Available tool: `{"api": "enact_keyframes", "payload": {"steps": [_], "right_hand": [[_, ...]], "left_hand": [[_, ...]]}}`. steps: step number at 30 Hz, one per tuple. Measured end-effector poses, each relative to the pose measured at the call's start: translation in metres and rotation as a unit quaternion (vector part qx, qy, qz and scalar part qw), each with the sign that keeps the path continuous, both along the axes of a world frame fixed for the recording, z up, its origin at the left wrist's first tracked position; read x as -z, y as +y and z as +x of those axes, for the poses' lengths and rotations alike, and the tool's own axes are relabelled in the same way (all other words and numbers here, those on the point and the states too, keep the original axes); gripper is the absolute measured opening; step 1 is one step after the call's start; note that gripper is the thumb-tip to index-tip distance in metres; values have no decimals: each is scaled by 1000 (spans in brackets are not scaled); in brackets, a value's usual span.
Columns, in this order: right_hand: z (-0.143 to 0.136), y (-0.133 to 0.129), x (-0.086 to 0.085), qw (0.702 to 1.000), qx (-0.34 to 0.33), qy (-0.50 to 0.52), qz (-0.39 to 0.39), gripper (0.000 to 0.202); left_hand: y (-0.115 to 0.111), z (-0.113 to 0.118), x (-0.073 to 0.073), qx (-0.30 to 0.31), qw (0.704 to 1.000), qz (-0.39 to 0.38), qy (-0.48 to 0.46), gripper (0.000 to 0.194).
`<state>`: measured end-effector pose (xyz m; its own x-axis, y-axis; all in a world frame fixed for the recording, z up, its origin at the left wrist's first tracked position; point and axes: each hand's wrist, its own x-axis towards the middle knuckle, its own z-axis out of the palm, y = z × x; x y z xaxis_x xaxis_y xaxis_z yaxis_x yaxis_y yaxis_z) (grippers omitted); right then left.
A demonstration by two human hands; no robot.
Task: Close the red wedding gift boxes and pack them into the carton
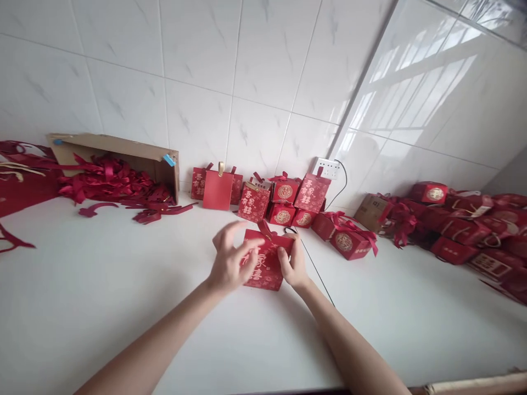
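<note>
A flat-faced red box or bag point(269, 269) with pale Chinese characters stands at the middle of the white table. A dark red ribbon point(265, 230) rises from its top edge. My right hand point(295, 263) grips its right edge, thumb on the front face and the fingers behind. My left hand point(234, 260) is at its left side, the fingers apart and curved in front of the printed face; nothing shows in its grasp.
Along the tiled wall stand red packages point(217, 191) and patterned boxes point(285, 214). A cardboard box point(119, 144) spills red ribbons point(109, 181) at left. Red boxes point(465, 225) are piled at right. A ribboned box point(349, 244) lies nearer; a power strip point(327, 166) is behind.
</note>
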<state>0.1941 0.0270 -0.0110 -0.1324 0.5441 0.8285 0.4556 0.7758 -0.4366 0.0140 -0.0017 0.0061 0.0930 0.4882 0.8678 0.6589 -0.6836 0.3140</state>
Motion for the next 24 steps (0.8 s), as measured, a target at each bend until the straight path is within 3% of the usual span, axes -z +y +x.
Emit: {"api": "enact_keyframes", "payload": {"steps": [5, 8, 11, 15, 18, 24], "right_hand": [[-7, -4, -8, 1000, -20, -1, -3, 8], [-9, -8, -10, 999, -39, -10, -20, 7], [-12, -13, -11, 999, -42, -12, -22, 14], [-20, -18, -15, 997, -12, 16, 70, 32], [-24, -20, -19, 994, -3, 4, 105, 25], [-26, -22, -22, 995, 6, 4, 98, 21]], "left_hand": [[11, -7, -18, 120, 983, -105, -90, 20], [8, -9, -26, 136, 975, -140, -102, 16], [3, -9, -30, 133, 980, -119, -86, 13], [-1, -6, -28, 130, 984, -90, -77, 9], [0, -4, -25, 132, 989, -35, -62, 6], [3, -5, -26, 153, 987, 55, -10, 16]]}}
